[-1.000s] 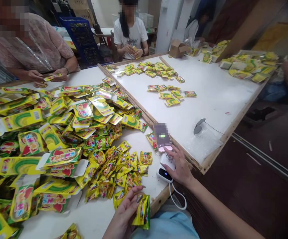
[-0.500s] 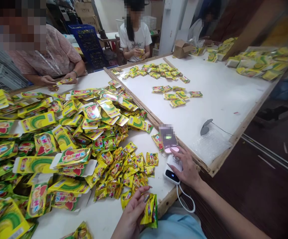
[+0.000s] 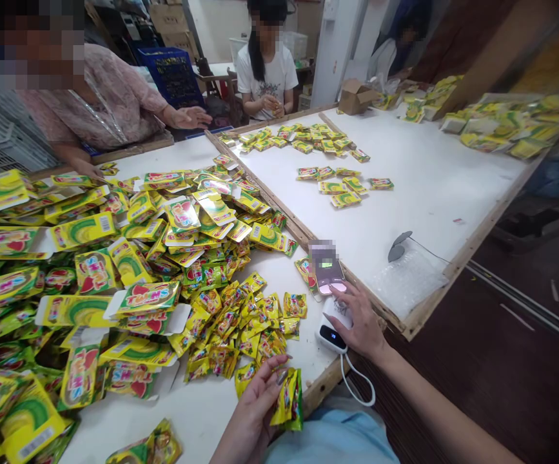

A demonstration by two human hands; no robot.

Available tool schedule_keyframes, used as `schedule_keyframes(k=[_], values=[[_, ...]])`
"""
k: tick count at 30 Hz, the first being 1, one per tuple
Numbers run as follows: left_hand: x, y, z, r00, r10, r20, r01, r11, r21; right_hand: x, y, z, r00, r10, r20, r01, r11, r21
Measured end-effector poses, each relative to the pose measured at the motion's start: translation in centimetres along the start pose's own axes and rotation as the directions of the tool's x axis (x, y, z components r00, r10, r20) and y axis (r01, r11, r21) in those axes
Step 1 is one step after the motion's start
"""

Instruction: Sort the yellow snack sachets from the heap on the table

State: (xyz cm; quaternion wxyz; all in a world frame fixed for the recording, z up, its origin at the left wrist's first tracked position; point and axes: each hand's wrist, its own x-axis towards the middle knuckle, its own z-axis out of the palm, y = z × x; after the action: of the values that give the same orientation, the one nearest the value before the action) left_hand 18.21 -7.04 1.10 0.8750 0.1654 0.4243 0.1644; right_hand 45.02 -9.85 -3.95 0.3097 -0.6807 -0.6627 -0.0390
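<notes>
My left hand (image 3: 262, 403) is closed on small yellow and green candy packets (image 3: 289, 399) at the table's near edge. My right hand (image 3: 356, 322) rests over a white power bank (image 3: 331, 336) with a lit display and a looped white cord, its fingers spread. One fingertip touches the lower screen of a phone (image 3: 327, 270) lying against the wooden divider. Left of my hands lies a heap of small yellow packets (image 3: 231, 322), beside a larger pile of yellow and green boxes (image 3: 80, 232).
Wooden strips (image 3: 303, 235) edge and divide the white table (image 3: 414, 174). Beyond the divider are more small boxes (image 3: 344, 187), bubble wrap (image 3: 407, 280) and an open carton (image 3: 356, 96). People sit at the far left, far middle and far right.
The person at the left has stretched out an open hand and no longer holds a box up. My left hand has moved slightly up; my right hand stays at the phone.
</notes>
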Motion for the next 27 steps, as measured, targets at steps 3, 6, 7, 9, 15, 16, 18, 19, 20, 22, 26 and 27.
schedule_keyframes(k=[3, 6, 7, 9, 15, 16, 18, 19, 20, 22, 26, 27], values=[[-0.3, -0.1, 0.3, 1.0, 0.01, -0.021, -0.01, 1.0, 0.019, 0.0, 0.0, 0.1, 1.0, 0.0, -0.001, 0.0, 1.0, 0.0], [-0.7, -0.2, 0.5, 0.999, 0.033, -0.039, -0.032, 0.999, 0.021, 0.0, -0.1, 0.1, 1.0, 0.002, -0.004, -0.002, 1.0, 0.0], [-0.7, -0.2, 0.5, 0.999, 0.032, -0.033, -0.032, 0.999, 0.02, 0.0, -0.1, 0.1, 1.0, 0.003, -0.004, -0.003, 1.0, -0.002], [-0.7, -0.2, 0.3, 1.0, 0.024, -0.008, -0.024, 1.0, 0.015, 0.1, -0.1, 0.1, 1.0, 0.002, -0.007, -0.002, 1.0, -0.006], [0.3, -0.5, -0.1, 0.995, 0.081, -0.054, -0.079, 0.996, 0.039, 0.3, -0.3, -0.5, 1.0, 0.009, -0.006, -0.009, 1.0, -0.012], [0.5, -0.5, -0.1, 0.988, 0.119, -0.097, -0.114, 0.992, 0.056, 0.4, -0.7, -0.7, 1.0, 0.002, -0.02, -0.002, 1.0, 0.001], [0.5, -0.4, -0.3, 0.949, 0.251, -0.192, -0.234, 0.966, 0.107, 0.8, -2.5, -1.2, 0.998, 0.0, -0.069, 0.005, 0.997, 0.08], [0.5, -0.2, -0.4, 0.911, 0.339, -0.235, -0.312, 0.939, 0.147, 1.1, -3.8, -1.3, 0.996, 0.022, -0.083, -0.008, 0.987, 0.162], [0.3, 0.1, -0.5, 0.86, 0.433, -0.271, -0.389, 0.899, 0.201, 1.3, -5.3, -1.3, 0.995, 0.071, -0.068, -0.049, 0.96, 0.274], [-0.3, 0.7, -0.7, 0.74, 0.595, -0.313, -0.498, 0.798, 0.34, 1.8, -8.6, -0.9, 0.972, 0.192, 0.135, -0.235, 0.794, 0.56], [-1.9, 0.9, -0.8, 0.598, 0.713, -0.367, -0.496, 0.689, 0.529, 2.2, -14.3, 1.4, 0.718, -0.016, 0.696, -0.68, 0.2, 0.706], [-2.3, 0.7, -0.8, 0.583, 0.714, -0.387, -0.477, 0.686, 0.549, 2.2, -15.2, 2.0, 0.678, -0.075, 0.731, -0.719, 0.136, 0.681]])
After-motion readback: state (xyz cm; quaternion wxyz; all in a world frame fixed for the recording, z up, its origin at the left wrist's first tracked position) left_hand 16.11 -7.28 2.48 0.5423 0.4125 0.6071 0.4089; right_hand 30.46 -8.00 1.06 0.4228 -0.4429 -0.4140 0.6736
